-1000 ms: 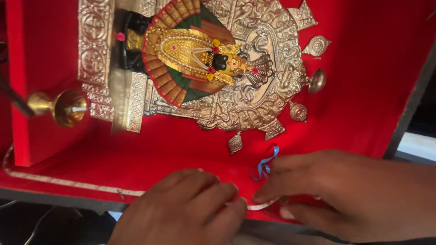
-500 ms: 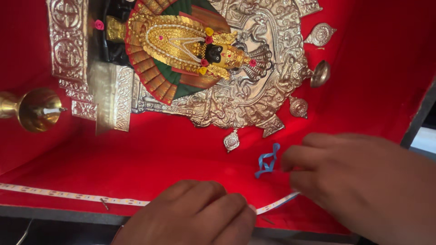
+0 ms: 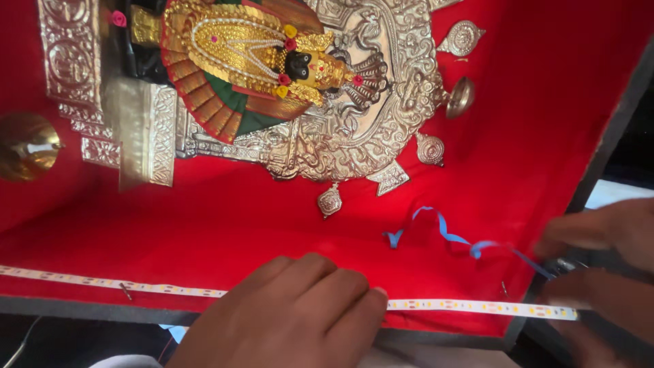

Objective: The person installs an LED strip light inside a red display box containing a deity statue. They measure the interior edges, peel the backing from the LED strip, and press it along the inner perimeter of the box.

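**Hands on a light strip along the edge of a red-lined shrine box**

The shallow box lined with red cloth (image 3: 225, 225) holds an ornate embossed silver backplate (image 3: 354, 136) carrying a small dark-faced idol dressed in gold and green (image 3: 272, 61); a round brass bell (image 3: 27, 146) sits at the left, partly blurred.

Along the box's near edge runs a thin white LED strip (image 3: 477, 307). The left hand (image 3: 293, 313) lies flat on it, fingers together and pressing down — it hides the strip's middle stretch. The right hand (image 3: 606, 272), blurred and cut off by the frame, pinches the strip's right end at the corner, together with a thin curling blue ribbon (image 3: 443, 235) — whether it grips both cannot be told.
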Action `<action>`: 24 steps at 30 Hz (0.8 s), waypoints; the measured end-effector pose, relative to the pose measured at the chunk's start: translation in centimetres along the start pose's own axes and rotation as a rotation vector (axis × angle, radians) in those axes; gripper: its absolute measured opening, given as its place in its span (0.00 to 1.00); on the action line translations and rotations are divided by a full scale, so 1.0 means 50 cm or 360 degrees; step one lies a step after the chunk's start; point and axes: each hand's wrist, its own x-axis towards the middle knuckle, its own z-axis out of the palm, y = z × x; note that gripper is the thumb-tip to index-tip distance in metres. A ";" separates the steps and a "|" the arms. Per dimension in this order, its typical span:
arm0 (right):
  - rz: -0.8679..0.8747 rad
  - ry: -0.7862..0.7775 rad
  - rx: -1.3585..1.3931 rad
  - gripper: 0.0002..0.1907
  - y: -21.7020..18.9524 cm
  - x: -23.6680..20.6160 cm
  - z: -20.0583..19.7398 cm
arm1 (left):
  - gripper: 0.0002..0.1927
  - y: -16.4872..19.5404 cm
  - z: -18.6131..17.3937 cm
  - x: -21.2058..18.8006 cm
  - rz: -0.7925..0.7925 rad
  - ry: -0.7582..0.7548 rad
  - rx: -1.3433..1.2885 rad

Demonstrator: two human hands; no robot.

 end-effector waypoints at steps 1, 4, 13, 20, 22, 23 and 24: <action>0.0135 -0.0054 0.0088 0.19 0.012 0.009 0.007 | 0.16 0.002 0.002 0.006 0.0025 0.0030 -0.0008; 0.0333 -0.0284 0.0077 0.14 0.044 0.023 0.010 | 0.14 0.018 0.010 0.021 0.0071 0.0062 -0.0039; 0.0340 -0.0421 0.0141 0.13 0.086 0.026 0.042 | 0.16 0.024 0.012 0.040 0.0042 -0.0082 -0.0171; 0.0384 -0.0430 0.0126 0.12 0.120 0.028 0.056 | 0.13 0.025 0.003 0.048 0.0016 -0.0174 -0.0249; 0.0392 -0.0427 0.0132 0.12 0.125 0.030 0.056 | 0.12 0.026 0.001 0.052 0.0004 -0.0182 -0.0272; 0.0398 -0.0426 0.0131 0.12 0.127 0.031 0.056 | 0.11 0.026 0.001 0.054 0.0001 -0.0182 -0.0267; 0.0406 -0.0425 0.0136 0.11 0.131 0.031 0.055 | 0.10 0.026 0.000 0.056 -0.0002 -0.0181 -0.0261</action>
